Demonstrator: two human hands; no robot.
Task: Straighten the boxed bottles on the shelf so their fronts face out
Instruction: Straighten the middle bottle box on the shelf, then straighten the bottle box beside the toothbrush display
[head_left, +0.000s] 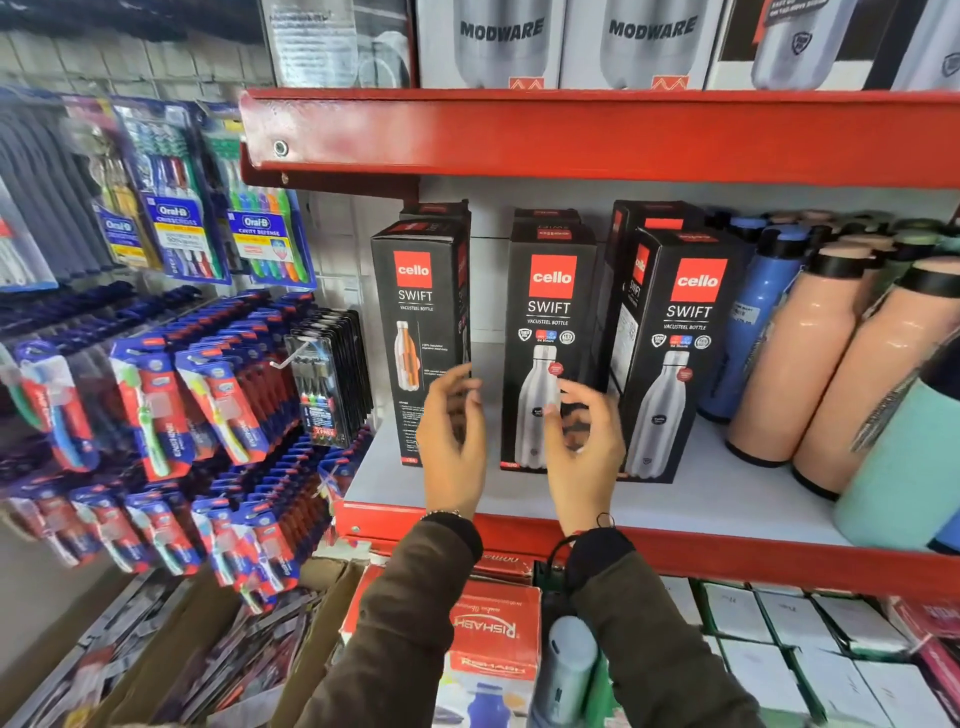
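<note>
Three black Cello Swift bottle boxes stand in a row on the white shelf (691, 504). The left box (415, 312) shows a panel with a cutaway orange bottle. The middle box (549, 312) and the right box (685, 322) show a steel bottle, and the right one is angled a little so its left side shows. More black boxes stand behind them. My left hand (453, 441) hovers with fingers apart in front of the left box's lower right corner. My right hand (584, 447) is raised, fingers curled and apart, between the middle and right boxes. Neither hand holds anything.
Loose peach, blue and mint bottles (810, 353) crowd the shelf's right end. A red shelf lip (597, 135) hangs overhead with Modware boxes above. Toothbrush packs (208, 405) hang on pegs at the left. Red Rishabh cartons (488, 634) and white boxes sit below.
</note>
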